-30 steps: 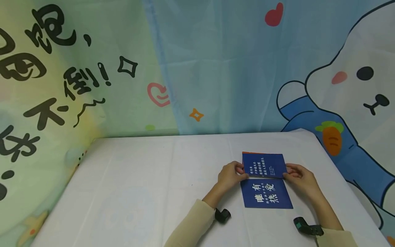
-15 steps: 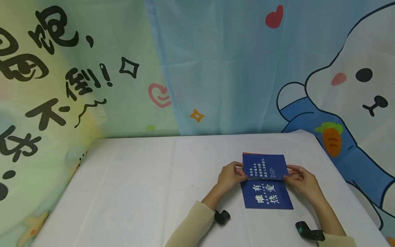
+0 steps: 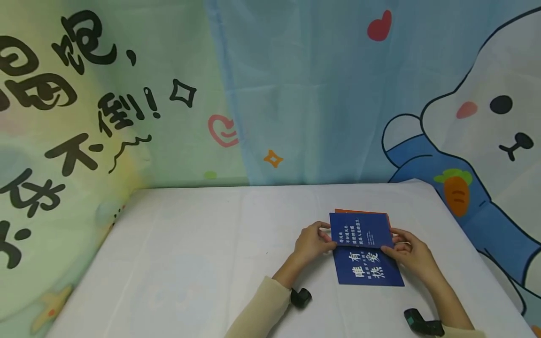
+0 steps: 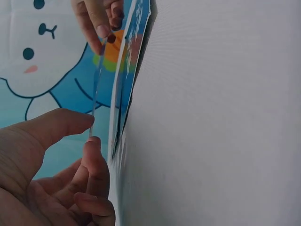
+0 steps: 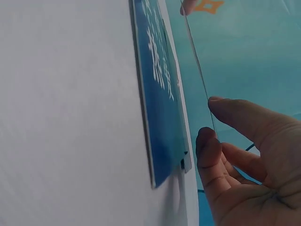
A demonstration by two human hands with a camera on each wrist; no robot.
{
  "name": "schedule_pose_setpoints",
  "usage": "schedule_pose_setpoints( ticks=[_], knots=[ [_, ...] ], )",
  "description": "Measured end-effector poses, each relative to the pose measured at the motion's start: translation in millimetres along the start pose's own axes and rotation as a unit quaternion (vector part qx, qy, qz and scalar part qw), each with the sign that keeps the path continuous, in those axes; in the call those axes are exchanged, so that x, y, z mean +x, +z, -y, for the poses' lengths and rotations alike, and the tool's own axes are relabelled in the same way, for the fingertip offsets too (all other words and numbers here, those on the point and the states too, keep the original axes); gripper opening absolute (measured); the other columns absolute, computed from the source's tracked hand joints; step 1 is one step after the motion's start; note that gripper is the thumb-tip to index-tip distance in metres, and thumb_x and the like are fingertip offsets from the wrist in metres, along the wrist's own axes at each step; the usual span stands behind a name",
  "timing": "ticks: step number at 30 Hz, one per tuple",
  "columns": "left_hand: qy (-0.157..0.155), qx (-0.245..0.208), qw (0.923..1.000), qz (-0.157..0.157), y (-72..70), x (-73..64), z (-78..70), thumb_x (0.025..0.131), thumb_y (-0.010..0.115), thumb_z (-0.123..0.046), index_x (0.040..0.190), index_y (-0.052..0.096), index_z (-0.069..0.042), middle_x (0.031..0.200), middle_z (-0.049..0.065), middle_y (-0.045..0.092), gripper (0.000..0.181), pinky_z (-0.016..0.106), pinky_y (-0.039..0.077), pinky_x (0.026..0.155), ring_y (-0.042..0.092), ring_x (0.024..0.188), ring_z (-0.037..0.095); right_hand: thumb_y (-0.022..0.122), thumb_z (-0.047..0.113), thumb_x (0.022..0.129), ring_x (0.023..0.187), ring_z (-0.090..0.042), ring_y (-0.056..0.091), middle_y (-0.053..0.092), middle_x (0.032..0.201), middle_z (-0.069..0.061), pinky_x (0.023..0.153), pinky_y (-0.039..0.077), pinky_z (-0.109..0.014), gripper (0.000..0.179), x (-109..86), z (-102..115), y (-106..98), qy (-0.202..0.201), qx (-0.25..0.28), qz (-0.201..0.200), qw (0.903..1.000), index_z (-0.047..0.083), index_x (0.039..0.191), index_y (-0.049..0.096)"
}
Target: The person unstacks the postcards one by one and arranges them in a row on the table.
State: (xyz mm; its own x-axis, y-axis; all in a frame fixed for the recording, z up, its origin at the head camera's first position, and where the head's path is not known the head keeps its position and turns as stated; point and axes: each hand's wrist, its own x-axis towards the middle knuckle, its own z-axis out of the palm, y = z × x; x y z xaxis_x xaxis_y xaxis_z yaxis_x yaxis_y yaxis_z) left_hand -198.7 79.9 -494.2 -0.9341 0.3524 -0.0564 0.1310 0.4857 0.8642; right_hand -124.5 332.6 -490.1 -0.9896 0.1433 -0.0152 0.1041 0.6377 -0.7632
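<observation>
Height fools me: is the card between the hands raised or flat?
Raised: left hand and right hand pinch the card; wrist views show a gap beneath.

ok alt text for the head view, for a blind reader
A person's left hand and right hand pinch opposite edges of a blue card with white writing, held over a second blue card on a white table. An orange edge peeks out behind the held card; a cartoon backdrop hangs behind.

Upper card [image 3: 362, 230] dark blue, white-lettered; tablecloth [image 3: 190, 244] white; sleeve [image 3: 258, 310] beige.
</observation>
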Motion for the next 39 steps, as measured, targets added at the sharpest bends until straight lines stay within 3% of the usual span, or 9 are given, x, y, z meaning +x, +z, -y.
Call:
schedule_pose_setpoints(
  ticks=[13,28,39],
  knots=[
    [0.012,0.026,0.9995,0.01,-11.6,-8.0,9.1,0.077,0.081,-0.017,0.134,0.056,-0.008,0.075,-0.011,0.065,0.063,0.018,0.038,0.055,0.05,0.06,0.0,0.072,0.026,0.089,0.077,-0.012,0.055,0.046,0.122,-0.03,0.066,0.046,-0.012,0.072,-7.4,12,10,0.02,0.007,0.007,0.9997,-0.011,0.141,0.037],
    [0.01,0.039,0.9991,0.017,-28.3,-24.2,13.2,0.078,0.08,-0.016,0.131,0.058,-0.007,0.075,-0.01,0.063,0.059,0.019,0.038,0.05,0.051,0.054,0.002,0.073,0.02,0.088,0.076,-0.015,0.06,0.048,0.117,-0.028,0.065,0.047,-0.014,0.068,-12.8,26,18,0.022,0.011,0.027,0.9993,-0.01,0.139,0.039],
    [0.026,0.039,0.9988,0.015,-41.9,-35.5,15.1,0.078,0.079,-0.013,0.134,0.055,-0.007,0.077,-0.008,0.065,0.062,0.018,0.038,0.051,0.051,0.053,0.001,0.072,0.021,0.089,0.076,-0.015,0.062,0.054,0.113,-0.026,0.065,0.048,-0.015,0.065,-14.9,35,25,0.025,0.006,0.039,0.9989,-0.011,0.137,0.041]
  ],
)
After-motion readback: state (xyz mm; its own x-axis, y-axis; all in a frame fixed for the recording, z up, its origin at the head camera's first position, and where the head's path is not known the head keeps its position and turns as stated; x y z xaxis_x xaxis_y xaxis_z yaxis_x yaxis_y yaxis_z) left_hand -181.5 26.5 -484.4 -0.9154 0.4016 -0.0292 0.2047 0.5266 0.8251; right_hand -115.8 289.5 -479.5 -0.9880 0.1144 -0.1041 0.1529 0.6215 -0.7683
